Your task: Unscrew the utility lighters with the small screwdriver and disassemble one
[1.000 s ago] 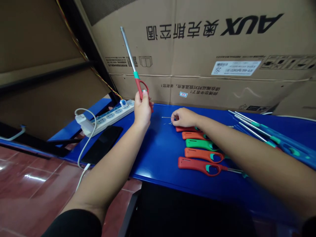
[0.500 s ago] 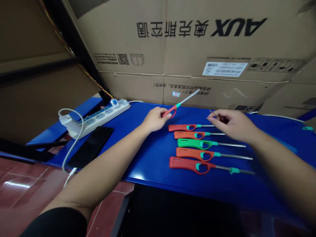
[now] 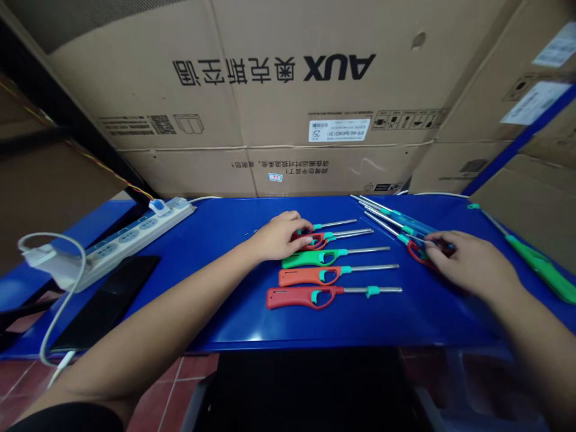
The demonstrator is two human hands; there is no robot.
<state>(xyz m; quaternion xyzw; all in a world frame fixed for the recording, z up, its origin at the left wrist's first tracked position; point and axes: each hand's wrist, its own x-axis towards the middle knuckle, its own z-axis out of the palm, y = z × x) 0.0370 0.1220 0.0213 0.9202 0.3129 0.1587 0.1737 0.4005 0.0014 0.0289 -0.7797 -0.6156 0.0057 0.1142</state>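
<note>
In the head view, my left hand point(image 3: 283, 237) is closed on a red long-necked gas lighter point(image 3: 317, 242), low over the top of a row of lighters. Part of the row's upper end is hidden by my fingers. Below lie a green lighter point(image 3: 310, 258), an orange lighter point(image 3: 292, 276) and a red lighter point(image 3: 288, 298), metal necks pointing right. My right hand point(image 3: 465, 258) pinches a thin tool with a slim metal shaft point(image 3: 418, 239); its kind is unclear. That hand is over several more lighters, whose metal necks point(image 3: 380, 223) fan out to the upper left.
A green lighter point(image 3: 540, 264) lies at the far right of the blue table point(image 3: 234, 300). On the left are a white power strip point(image 3: 130, 237) with a looping cable and a black phone point(image 3: 108, 300). A large cardboard box point(image 3: 252, 120) stands along the back.
My left hand has lowered the red lighter from a raised tilt to the row's top. My right hand has moved right with the thin tool, over the other lighters. The view has swung right.
</note>
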